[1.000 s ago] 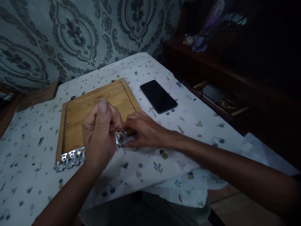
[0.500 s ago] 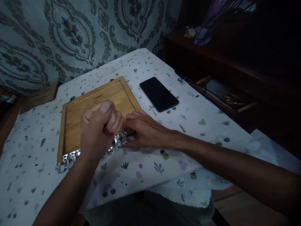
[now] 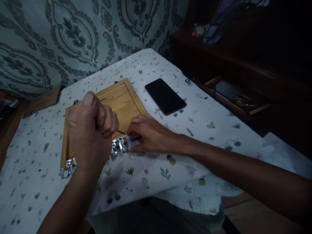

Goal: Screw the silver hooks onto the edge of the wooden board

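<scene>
A wooden board (image 3: 123, 107) with a raised rim lies on the patterned cloth. Along its near edge runs a shiny metal hook rail (image 3: 121, 143), its middle hidden behind my left forearm and fist. My left hand (image 3: 94, 126) is closed in a fist, thumb on top. From it a thin dark shaft, seemingly of a screwdriver (image 3: 121, 132), slants to the rail's right part; the handle is hidden inside the fist. My right hand (image 3: 148, 133) grips the rail's right end at the board's edge, fingers above and thumb below.
A black phone (image 3: 165, 96) lies right of the board on the tablecloth (image 3: 165, 182). A piece of cardboard (image 3: 42, 100) sits at the back left by the patterned wall. Beyond the table's right edge is dark furniture (image 3: 231, 61) with an open drawer (image 3: 237, 97).
My left fist has moved left and turned, thumb pointing more upward, so the thin shaft now shows. More of the rail's right part is uncovered. My right hand stays in place.
</scene>
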A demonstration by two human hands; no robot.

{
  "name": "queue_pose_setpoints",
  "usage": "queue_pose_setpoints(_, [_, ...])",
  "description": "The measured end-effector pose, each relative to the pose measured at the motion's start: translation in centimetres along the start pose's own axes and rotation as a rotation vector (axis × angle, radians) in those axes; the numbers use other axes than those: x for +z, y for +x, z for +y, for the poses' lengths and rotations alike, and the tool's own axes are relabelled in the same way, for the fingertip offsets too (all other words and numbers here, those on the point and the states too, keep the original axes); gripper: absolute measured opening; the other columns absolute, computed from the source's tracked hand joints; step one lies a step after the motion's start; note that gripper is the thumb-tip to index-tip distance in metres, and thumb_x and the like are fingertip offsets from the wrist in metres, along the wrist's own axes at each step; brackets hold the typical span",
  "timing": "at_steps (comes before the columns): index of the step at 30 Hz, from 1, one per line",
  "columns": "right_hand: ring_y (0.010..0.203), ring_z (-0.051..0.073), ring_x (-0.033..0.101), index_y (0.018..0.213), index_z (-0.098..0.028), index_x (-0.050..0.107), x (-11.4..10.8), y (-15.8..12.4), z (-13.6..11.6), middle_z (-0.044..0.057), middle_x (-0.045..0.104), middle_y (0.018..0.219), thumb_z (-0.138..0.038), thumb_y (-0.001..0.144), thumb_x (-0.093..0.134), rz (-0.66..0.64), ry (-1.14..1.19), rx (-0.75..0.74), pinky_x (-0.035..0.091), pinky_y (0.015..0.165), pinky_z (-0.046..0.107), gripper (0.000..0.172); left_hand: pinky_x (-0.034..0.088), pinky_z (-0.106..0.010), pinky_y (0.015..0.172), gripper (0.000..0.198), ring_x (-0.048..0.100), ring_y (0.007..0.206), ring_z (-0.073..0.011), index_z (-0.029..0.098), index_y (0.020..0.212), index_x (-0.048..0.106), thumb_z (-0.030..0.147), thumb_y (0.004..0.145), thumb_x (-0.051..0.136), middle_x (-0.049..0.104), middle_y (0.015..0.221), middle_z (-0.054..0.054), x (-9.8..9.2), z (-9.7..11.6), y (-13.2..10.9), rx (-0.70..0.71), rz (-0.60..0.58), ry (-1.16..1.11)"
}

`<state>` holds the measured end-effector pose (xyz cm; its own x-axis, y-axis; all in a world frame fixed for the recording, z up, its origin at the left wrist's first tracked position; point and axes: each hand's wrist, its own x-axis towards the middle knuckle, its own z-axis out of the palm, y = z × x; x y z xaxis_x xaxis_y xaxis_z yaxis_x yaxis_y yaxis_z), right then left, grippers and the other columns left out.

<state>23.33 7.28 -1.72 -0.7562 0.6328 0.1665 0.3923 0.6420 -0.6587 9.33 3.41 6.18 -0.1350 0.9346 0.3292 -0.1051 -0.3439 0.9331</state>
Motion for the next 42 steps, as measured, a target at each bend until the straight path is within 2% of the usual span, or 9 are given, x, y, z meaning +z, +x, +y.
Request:
queue_pose_setpoints(5, [0.089, 0.021, 0.053, 0.097, -0.016, 0.069, 0.0, 0.0, -0.1, 0.003, 0.059, 0.092, -0.036, 0.076, 0.084, -0.010, 0.004, 0.012, 0.037, 0.085, 0.036, 0.033, 0.016, -0.029, 0.039, 0.048, 0.017, 0.039, -0.0083, 0.020, 0.052, 0.036, 0.027, 0.096, 0.053, 0.016, 0.047, 0.004, 0.1, -0.5, 0.0, -0.022, 0.013, 0.005])
queue_pose_setpoints(11, [0.089, 0.022, 0.053, 0.097, -0.014, 0.070, -0.1, 0.1, -0.1, 0.004, 0.060, 0.091, -0.038, 0.078, 0.082, -0.024, 0.011, 0.003, 0.036, 0.087, 0.036, 0.033, 0.016, -0.028, 0.041, 0.052, 0.019, 0.039, -0.0067, 0.019, 0.051, 0.035, 0.034, 0.091, 0.064, 0.019, 0.046, 0.006, 0.3, -0.9, -0.4, -0.052, 0.047, -0.009])
queue_pose_setpoints(17, [0.088, 0.021, 0.053, 0.096, -0.014, 0.070, 0.1, 0.1, 0.0, 0.004, 0.061, 0.090, -0.037, 0.077, 0.083, -0.004, -0.002, -0.004, 0.035, 0.084, 0.035, 0.033, 0.015, -0.025, 0.038, 0.056, 0.018, 0.038, -0.0044, 0.018, 0.049, 0.035, 0.036, 0.079, 0.079, 0.021, 0.043, 0.008, 0.4, -1.3, -0.2, -0.024, 0.042, -0.095])
queue_pose_setpoints(27, [0.089, 0.022, 0.053, 0.095, -0.015, 0.068, 0.2, 0.0, 0.0, 0.005, 0.060, 0.091, -0.038, 0.078, 0.082, 0.000, -0.015, -0.007, 0.037, 0.085, 0.036, 0.032, 0.020, -0.022, 0.039, 0.051, 0.019, 0.038, -0.0043, 0.018, 0.049, 0.038, 0.029, 0.082, 0.074, 0.021, 0.044, 0.008, 0.4, -1.2, -0.2, -0.034, -0.056, -0.073])
queue_pose_setpoints(29, [0.089, 0.021, 0.054, 0.094, -0.015, 0.068, 0.3, 0.0, 0.1, 0.004, 0.061, 0.091, -0.038, 0.079, 0.081, 0.005, -0.020, -0.015, 0.037, 0.086, 0.036, 0.030, 0.022, -0.023, 0.040, 0.047, 0.024, 0.039, -0.0059, 0.018, 0.051, 0.042, 0.031, 0.084, 0.072, 0.025, 0.044, 0.007, 0.2, -1.2, -0.2, -0.033, -0.101, -0.048])
queue_pose_setpoints(32, [0.089, 0.021, 0.054, 0.092, -0.015, 0.068, 0.3, 0.0, 0.1, 0.004, 0.061, 0.093, -0.039, 0.079, 0.081, -0.004, -0.022, -0.026, 0.036, 0.087, 0.036, 0.030, 0.037, -0.027, 0.051, 0.033, 0.044, 0.051, -0.0118, 0.018, 0.063, 0.055, 0.034, 0.088, 0.069, 0.044, 0.055, 0.001, -0.1, -1.0, -0.3, -0.009, -0.138, 0.049])
queue_pose_setpoints(35, [0.088, 0.021, 0.054, 0.094, -0.015, 0.068, 0.2, 0.1, 0.1, 0.005, 0.062, 0.094, -0.039, 0.077, 0.083, -0.008, -0.028, -0.005, 0.036, 0.085, 0.036, 0.033, 0.046, -0.031, 0.066, 0.015, 0.053, 0.067, -0.0170, 0.020, 0.081, 0.063, 0.029, 0.092, 0.066, 0.055, 0.071, -0.004, -0.1, -0.6, -0.4, -0.024, -0.044, 0.105])
queue_pose_setpoints(38, [0.088, 0.022, 0.053, 0.096, -0.015, 0.069, 0.1, 0.1, 0.0, 0.006, 0.062, 0.094, -0.039, 0.078, 0.082, -0.018, -0.019, 0.008, 0.037, 0.083, 0.035, 0.033, 0.042, -0.028, 0.059, 0.009, 0.045, 0.060, -0.0138, 0.020, 0.081, 0.063, 0.012, 0.085, 0.062, 0.047, 0.067, -0.001, 0.3, -0.2, -0.4, -0.062, 0.070, 0.005])
queue_pose_setpoints(42, [0.092, 0.023, 0.055, 0.098, -0.014, 0.070, 0.1, 0.1, 0.0, 0.005, 0.062, 0.094, -0.037, 0.077, 0.083, -0.006, -0.009, -0.003, 0.037, 0.086, 0.036, 0.033, 0.026, -0.022, 0.044, 0.013, 0.025, 0.045, -0.0090, 0.019, 0.075, 0.058, 0.007, 0.080, 0.055, 0.032, 0.052, 0.005, 0.9, -0.3, -0.1, -0.047, 0.099, -0.086])
